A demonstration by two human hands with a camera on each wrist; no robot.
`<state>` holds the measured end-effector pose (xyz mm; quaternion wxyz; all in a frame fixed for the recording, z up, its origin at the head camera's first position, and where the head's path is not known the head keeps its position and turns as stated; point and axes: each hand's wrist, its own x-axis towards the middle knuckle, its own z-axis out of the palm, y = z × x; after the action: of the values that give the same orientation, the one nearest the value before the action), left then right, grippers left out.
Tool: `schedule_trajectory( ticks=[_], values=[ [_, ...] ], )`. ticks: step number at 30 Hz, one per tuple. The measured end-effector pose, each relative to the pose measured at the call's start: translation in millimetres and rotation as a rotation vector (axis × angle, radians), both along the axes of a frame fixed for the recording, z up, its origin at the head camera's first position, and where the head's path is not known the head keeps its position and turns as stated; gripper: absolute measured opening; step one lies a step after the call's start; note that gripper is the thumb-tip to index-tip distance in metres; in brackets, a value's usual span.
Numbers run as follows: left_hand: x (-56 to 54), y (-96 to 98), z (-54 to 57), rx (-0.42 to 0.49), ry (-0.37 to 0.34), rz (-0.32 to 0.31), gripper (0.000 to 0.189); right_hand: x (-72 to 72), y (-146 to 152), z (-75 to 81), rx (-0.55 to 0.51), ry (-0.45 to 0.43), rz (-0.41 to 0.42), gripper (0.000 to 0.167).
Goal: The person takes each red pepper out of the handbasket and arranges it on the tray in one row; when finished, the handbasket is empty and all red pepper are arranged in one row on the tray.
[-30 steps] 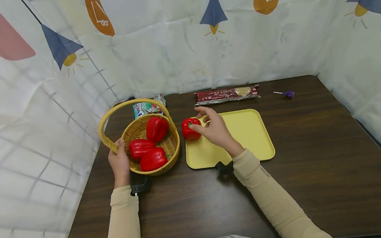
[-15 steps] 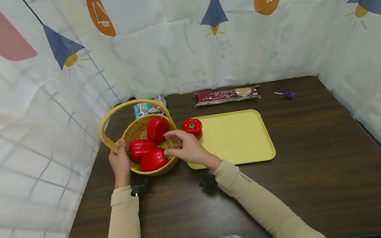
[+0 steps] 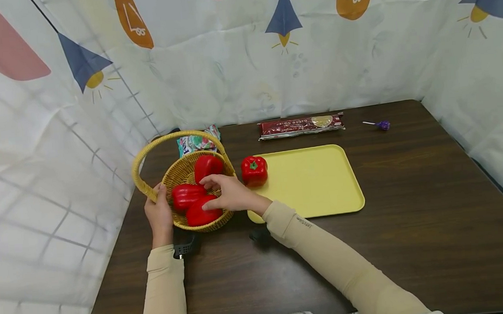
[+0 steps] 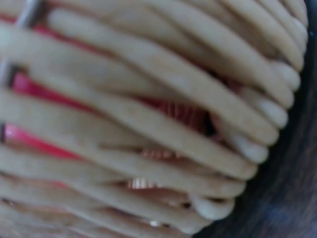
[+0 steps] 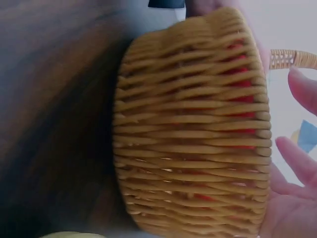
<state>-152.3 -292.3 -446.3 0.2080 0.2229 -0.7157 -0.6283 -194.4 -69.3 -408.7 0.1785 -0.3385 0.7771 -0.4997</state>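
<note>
A yellow wicker basket (image 3: 222, 220) stands on the left of the table, its handle arching over it. My left hand (image 3: 159, 215) grips the basket at the left foot of the handle. Inside lie three red bell peppers (image 3: 186, 195). Over the basket's right rim reaches my right hand (image 3: 232, 194), thumb and fingers spread, the thumb overlapping the nearest pepper (image 3: 200, 215). The right wrist view shows its fingers (image 5: 299, 163) apart above the rim. Another red bell pepper (image 3: 254, 171) stands stem up on the left end of the yellow tray (image 3: 311, 184). Woven strands fill the left wrist view.
Behind the basket lies a colourful candy bag (image 3: 190, 144). A dark red spaghetti packet (image 3: 299, 126) lies behind the tray, and a purple lollipop (image 3: 382, 125) farther right. Patterned curtains (image 3: 237, 71) border the table's back and sides.
My right hand has left the pepper on the tray and moved left, into the space over the basket's peppers. My left hand has stayed on the basket.
</note>
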Motion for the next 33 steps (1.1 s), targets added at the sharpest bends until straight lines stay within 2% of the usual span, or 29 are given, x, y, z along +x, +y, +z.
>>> schedule_trajectory(
  ticks=[6, 9, 17, 25, 33],
  values=[
    [0.6, -0.4, -1.2, -0.005, 0.006, 0.010, 0.050, -12.3, -8.8, 4.6, 0.024, -0.156, 0.116, 0.060],
    [0.8, 0.0, -2.4, -0.009, 0.007, 0.010, 0.050, -16.9, -10.8, 4.2, 0.070, -0.174, 0.162, 0.056],
    [0.3, -0.5, -3.7, -0.025, 0.016, 0.022, 0.051, -21.1, -9.7, 5.7, 0.124, -0.177, 0.221, 0.052],
    [-0.2, 0.7, -3.0, -0.030, 0.019, 0.030, 0.048, -21.1, -8.7, 10.0, 0.237, -0.114, 0.299, 0.065],
    [1.2, 0.3, -2.6, -0.032, 0.009, 0.025, 0.050, -17.4, -9.7, 14.4, 0.336, -0.020, 0.274, 0.071]
  ],
)
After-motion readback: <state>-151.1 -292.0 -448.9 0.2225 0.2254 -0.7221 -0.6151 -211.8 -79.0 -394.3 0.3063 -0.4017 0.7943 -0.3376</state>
